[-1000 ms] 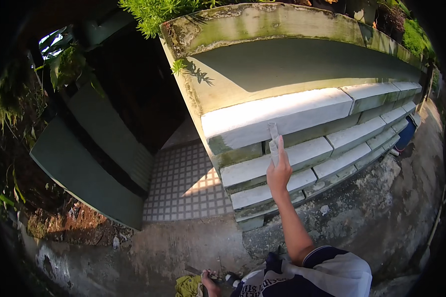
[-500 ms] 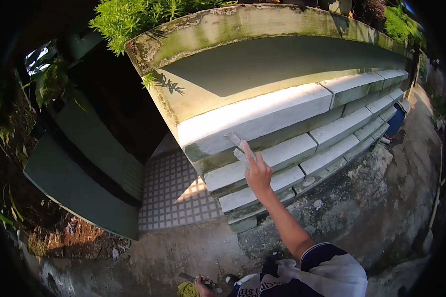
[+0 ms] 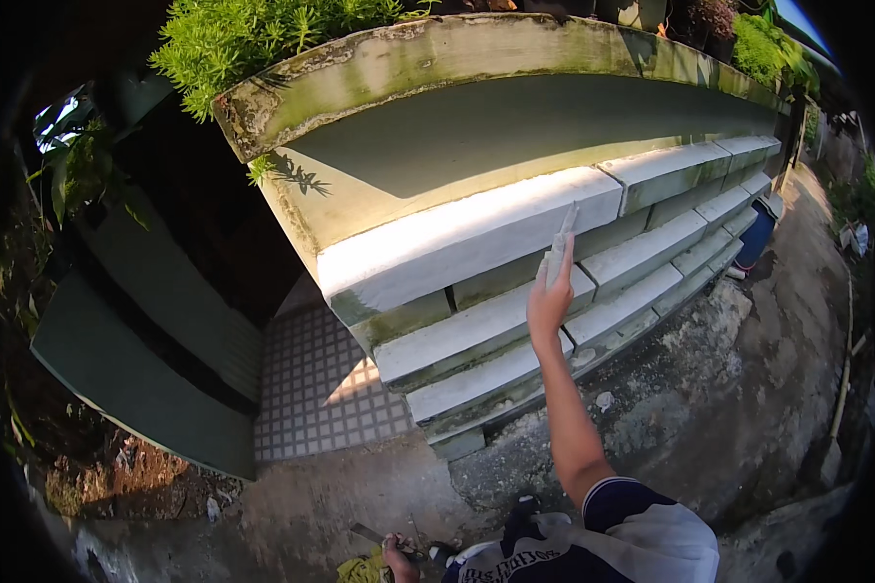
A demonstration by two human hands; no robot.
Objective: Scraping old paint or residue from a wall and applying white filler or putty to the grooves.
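Observation:
My right hand (image 3: 551, 299) reaches up to the wall, fingers closed around a white-smeared paintbrush (image 3: 558, 248). The brush's tip points up at the front face of the top white ledge (image 3: 457, 248), near that block's right end. White coating covers most of this ledge, while its lower left corner still shows grey-green. Low in the picture, my left hand (image 3: 397, 561) is closed. A flat grey strip (image 3: 366, 531) sticks out beside it, and a bunched yellow-green thing (image 3: 361, 567) is next to it. What the left fingers grip is too small to tell.
Lower stepped ledges (image 3: 476, 335) run right, parted by dark gaps. Above hangs a mossy planter rim (image 3: 437, 58) with green plants (image 3: 262, 44). At left are a green gate panel (image 3: 141, 374) and checkered tiles (image 3: 311, 389). A blue container (image 3: 756, 236) stands far right.
My right hand has moved the brush rightward and up along the top ledge, from near its left part toward its right end. The view has shifted slightly; my left hand stays low.

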